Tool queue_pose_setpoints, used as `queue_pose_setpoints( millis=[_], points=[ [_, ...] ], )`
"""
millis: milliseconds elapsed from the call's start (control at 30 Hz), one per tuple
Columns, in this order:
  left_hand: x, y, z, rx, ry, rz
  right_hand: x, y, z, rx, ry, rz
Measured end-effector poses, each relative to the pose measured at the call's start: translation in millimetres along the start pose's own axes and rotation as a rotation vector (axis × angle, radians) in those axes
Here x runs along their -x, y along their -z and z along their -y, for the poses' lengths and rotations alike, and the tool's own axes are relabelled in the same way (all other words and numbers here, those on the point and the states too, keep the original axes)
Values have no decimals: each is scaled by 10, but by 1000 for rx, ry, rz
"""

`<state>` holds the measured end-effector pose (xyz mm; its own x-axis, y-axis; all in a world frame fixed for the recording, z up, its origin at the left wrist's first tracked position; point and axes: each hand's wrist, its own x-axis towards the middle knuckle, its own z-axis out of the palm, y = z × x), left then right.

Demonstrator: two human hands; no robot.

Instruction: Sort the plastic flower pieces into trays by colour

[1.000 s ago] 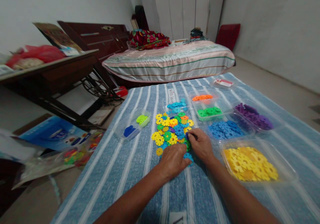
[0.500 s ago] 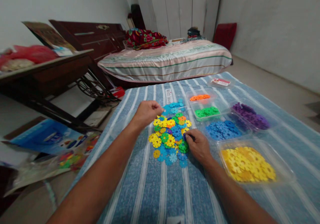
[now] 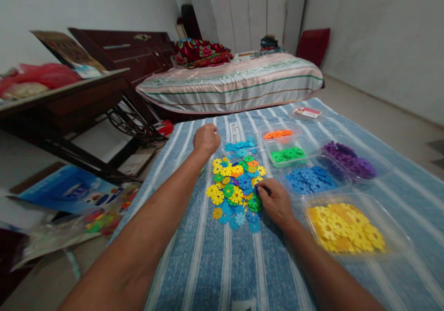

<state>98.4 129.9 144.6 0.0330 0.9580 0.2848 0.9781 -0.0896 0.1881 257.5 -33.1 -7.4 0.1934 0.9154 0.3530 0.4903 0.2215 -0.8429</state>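
Observation:
A loose pile of notched plastic snowflake discs (image 3: 236, 194) in yellow, green, blue and other colours lies on the striped cloth. Just past its upper left edge is my left hand (image 3: 207, 139), its fingers curled closed; whatever they hold is hidden. My right hand (image 3: 276, 202) rests against the pile's right side, thumb and fingers closed on a dark blue-purple snowflake disc (image 3: 256, 189). Light blue discs (image 3: 240, 147) sit in a clear tray beyond the pile, to the right of my left hand.
Clear trays on the right hold orange discs (image 3: 278, 134), green discs (image 3: 287, 155), purple discs (image 3: 348, 160), blue discs (image 3: 310, 180) and yellow discs (image 3: 347, 227). A lidded box (image 3: 307, 112) lies farther back. Beyond the cloth stands a bed (image 3: 229, 86); a sewing table (image 3: 65, 91) is left.
My left hand has moved up and slightly left, away from the light blue discs, turning its back toward me. My right hand stays at the pile with its disc.

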Motion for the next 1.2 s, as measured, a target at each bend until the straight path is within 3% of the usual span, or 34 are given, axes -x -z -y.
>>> queue_pose_setpoints(
  millis=[133, 300, 433, 700, 1200],
  points=[
    [300, 80, 34, -86, -157, 94, 1, -1, 7, -9, 4, -13],
    [917, 71, 75, -85, -386, 477, 3, 1, -13, 3, 1, -4],
    [1364, 48, 67, -74, -426, 674, 3, 1, -16, 11, 7, 5],
    [1734, -25, 79, -144, -470, 705, 9, -1, -20, 3, 1, 6],
    [1776, -122, 131, -114, -434, 724, 14, -10, -40, 9, 2, -8]
  ],
)
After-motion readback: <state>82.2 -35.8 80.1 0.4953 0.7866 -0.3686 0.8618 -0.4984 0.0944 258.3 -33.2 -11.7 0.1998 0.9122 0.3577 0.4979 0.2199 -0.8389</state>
